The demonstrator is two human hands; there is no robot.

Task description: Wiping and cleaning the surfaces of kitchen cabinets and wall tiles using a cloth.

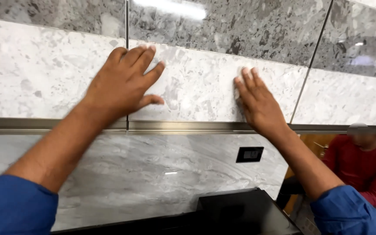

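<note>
My left hand (122,82) lies flat with fingers spread on a pale grey marble wall panel (196,87), over the vertical seam at the panel's left edge. My right hand (257,102) presses flat against the same panel near its right edge, fingers together and pointing up. Neither hand holds anything. Both forearms reach up from blue sleeves at the lower corners.
A metal strip (188,126) runs along under the panel. Darker glossy stone panels (249,26) sit above. Below is streaked marble with a black wall socket (249,154) and a black surface (236,213). A person in a red top (366,163) is at the lower right.
</note>
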